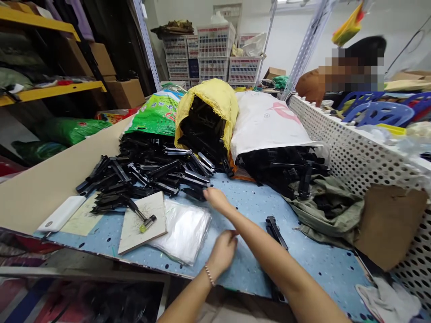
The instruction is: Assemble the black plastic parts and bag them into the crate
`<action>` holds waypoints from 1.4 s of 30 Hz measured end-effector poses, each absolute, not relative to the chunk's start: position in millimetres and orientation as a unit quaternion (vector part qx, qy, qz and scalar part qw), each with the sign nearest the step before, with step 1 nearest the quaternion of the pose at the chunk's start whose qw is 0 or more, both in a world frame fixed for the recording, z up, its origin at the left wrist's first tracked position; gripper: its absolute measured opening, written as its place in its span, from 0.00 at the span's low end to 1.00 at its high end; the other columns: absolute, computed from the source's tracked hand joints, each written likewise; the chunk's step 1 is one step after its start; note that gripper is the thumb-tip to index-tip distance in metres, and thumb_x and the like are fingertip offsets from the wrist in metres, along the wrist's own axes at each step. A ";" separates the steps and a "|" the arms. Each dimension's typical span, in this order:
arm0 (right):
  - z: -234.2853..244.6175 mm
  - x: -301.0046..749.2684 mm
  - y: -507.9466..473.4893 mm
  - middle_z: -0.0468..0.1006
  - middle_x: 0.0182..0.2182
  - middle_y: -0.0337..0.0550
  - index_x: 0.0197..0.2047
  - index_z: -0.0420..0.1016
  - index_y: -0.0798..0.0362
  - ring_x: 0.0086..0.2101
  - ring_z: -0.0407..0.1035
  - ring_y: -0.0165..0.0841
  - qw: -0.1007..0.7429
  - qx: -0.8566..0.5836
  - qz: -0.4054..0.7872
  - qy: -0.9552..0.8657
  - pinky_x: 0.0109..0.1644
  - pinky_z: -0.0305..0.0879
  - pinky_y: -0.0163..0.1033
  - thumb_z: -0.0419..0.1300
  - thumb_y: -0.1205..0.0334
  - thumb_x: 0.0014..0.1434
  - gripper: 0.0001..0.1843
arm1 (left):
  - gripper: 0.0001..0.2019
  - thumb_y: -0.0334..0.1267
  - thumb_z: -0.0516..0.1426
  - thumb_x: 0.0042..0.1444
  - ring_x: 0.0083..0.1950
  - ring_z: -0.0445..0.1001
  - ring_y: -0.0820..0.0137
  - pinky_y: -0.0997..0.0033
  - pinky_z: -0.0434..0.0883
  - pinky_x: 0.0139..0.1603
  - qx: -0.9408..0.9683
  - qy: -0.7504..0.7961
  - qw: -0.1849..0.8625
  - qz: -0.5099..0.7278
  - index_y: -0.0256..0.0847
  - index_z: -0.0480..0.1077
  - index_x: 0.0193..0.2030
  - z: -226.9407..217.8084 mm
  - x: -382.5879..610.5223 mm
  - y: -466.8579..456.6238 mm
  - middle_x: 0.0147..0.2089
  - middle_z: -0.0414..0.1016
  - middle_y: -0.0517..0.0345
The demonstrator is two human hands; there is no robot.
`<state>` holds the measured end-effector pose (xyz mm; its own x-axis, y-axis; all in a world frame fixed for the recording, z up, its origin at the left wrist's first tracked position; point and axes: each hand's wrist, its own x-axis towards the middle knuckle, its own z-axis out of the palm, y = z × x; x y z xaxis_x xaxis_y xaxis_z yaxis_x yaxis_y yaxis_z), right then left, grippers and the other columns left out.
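Observation:
My right hand (215,199) reaches forward across the blue table (256,206) to the near edge of a heap of black plastic parts (144,172); its fingers are on one black piece, curled and partly blurred. My left hand (222,251), with a bracelet at the wrist, rests loosely curled on the table beside a stack of clear plastic bags (183,231), under my right forearm. What its fingers hold, if anything, is hidden. A single black part (276,231) lies to the right of my arms.
A yellow sack (215,101), a white sack (266,121) and a green bag (158,112) spill black parts. A small hammer (141,215) lies on a tile; a white power bank (60,214) sits left. A perforated white panel (353,152) walls the right, with another person behind it.

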<state>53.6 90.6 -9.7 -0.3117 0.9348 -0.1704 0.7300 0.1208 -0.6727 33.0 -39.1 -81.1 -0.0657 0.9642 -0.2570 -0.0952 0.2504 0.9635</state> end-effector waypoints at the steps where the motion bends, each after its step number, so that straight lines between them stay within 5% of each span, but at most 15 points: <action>1: -9.7 67.6 87.9 0.78 0.36 0.55 0.37 0.71 0.59 0.37 0.72 0.37 0.155 -0.562 0.366 -0.725 0.40 0.66 0.40 0.43 0.59 0.67 0.19 | 0.14 0.42 0.58 0.54 0.41 0.76 0.63 0.64 0.73 0.46 0.379 0.534 0.581 0.484 0.35 0.76 0.42 -77.2 16.6 -39.5 0.38 0.78 0.48; 5: -20.1 117.1 42.3 0.78 0.31 0.50 0.42 0.70 0.58 0.22 0.67 0.29 0.167 -0.531 0.466 -0.688 0.25 0.64 0.36 0.32 0.52 0.68 0.28 | 0.24 0.51 0.58 0.55 0.50 0.75 0.65 0.62 0.70 0.53 0.252 0.372 0.629 0.634 0.46 0.64 0.57 -51.1 -20.6 -33.0 0.51 0.74 0.51; 9: -28.5 144.6 -10.0 0.77 0.33 0.48 0.42 0.70 0.56 0.29 0.71 0.32 0.244 -0.441 0.598 -0.623 0.33 0.68 0.39 0.41 0.46 0.66 0.25 | 0.28 0.47 0.63 0.51 0.38 0.75 0.70 0.67 0.73 0.42 0.255 0.334 0.651 0.632 0.49 0.61 0.58 -21.8 -13.0 -26.6 0.44 0.72 0.58; 12: -16.2 157.2 -17.6 0.75 0.39 0.47 0.44 0.69 0.53 0.41 0.69 0.35 0.368 -0.473 0.460 -0.655 0.45 0.66 0.43 0.45 0.46 0.65 0.21 | 0.28 0.43 0.64 0.48 0.27 0.71 0.75 0.73 0.70 0.30 0.291 0.377 0.672 0.568 0.45 0.62 0.56 -12.0 1.6 -33.4 0.34 0.70 0.63; 15: 2.4 161.2 -4.7 0.73 0.38 0.45 0.42 0.69 0.50 0.42 0.66 0.37 0.383 -0.494 0.301 -0.720 0.48 0.62 0.44 0.46 0.46 0.65 0.19 | 0.26 0.46 0.64 0.47 0.24 0.69 0.76 0.75 0.69 0.26 0.316 0.402 0.698 0.501 0.40 0.65 0.51 -11.8 13.7 -43.3 0.30 0.69 0.64; 18: 10.0 157.7 9.5 0.68 0.28 0.39 0.31 0.65 0.50 0.32 0.63 0.33 0.359 -0.495 0.335 -0.717 0.39 0.62 0.40 0.46 0.43 0.64 0.21 | 0.23 0.47 0.64 0.45 0.23 0.69 0.76 0.76 0.68 0.24 0.331 0.434 0.687 0.479 0.39 0.66 0.45 -13.6 20.0 -45.6 0.28 0.69 0.65; 22: 0.9 154.7 -1.3 0.63 0.23 0.35 0.30 0.62 0.50 0.25 0.60 0.30 0.339 -0.451 0.483 -0.670 0.30 0.60 0.36 0.40 0.41 0.66 0.25 | 0.23 0.47 0.65 0.44 0.22 0.68 0.77 0.76 0.68 0.23 0.301 0.444 0.670 0.514 0.39 0.67 0.45 -12.0 15.1 -35.5 0.29 0.69 0.65; 27: -17.5 156.4 -57.6 0.71 0.33 0.44 0.36 0.67 0.51 0.35 0.63 0.35 0.282 -0.399 0.309 -0.816 0.41 0.61 0.41 0.46 0.47 0.66 0.18 | 0.26 0.51 0.63 0.47 0.23 0.68 0.78 0.77 0.67 0.24 0.250 0.411 0.712 0.512 0.38 0.67 0.49 -9.6 4.5 -24.8 0.30 0.70 0.62; 34: -6.1 163.5 -33.1 0.72 0.28 0.38 0.33 0.67 0.51 0.30 0.66 0.31 0.189 -0.439 0.397 -0.784 0.34 0.61 0.35 0.42 0.51 0.69 0.20 | 0.33 0.43 0.61 0.51 0.42 0.76 0.66 0.64 0.73 0.44 0.303 0.498 0.624 0.521 0.46 0.53 0.62 -54.5 20.7 -38.3 0.43 0.73 0.56; 38: -5.3 138.7 35.8 0.75 0.42 0.45 0.43 0.70 0.51 0.45 0.67 0.37 0.134 -0.526 0.248 -0.802 0.47 0.60 0.40 0.47 0.56 0.67 0.13 | 0.21 0.34 0.55 0.52 0.64 0.62 0.58 0.55 0.56 0.66 0.432 0.525 0.565 0.467 0.40 0.65 0.55 -92.3 55.8 -62.6 0.60 0.65 0.46; 42: -23.0 112.9 72.5 0.75 0.46 0.51 0.46 0.70 0.52 0.49 0.66 0.42 0.106 -0.543 0.237 -0.799 0.51 0.58 0.43 0.58 0.62 0.61 0.10 | 0.19 0.34 0.54 0.53 0.70 0.52 0.58 0.56 0.46 0.70 0.514 0.523 0.515 0.443 0.39 0.68 0.53 -107.7 67.7 -69.6 0.66 0.57 0.44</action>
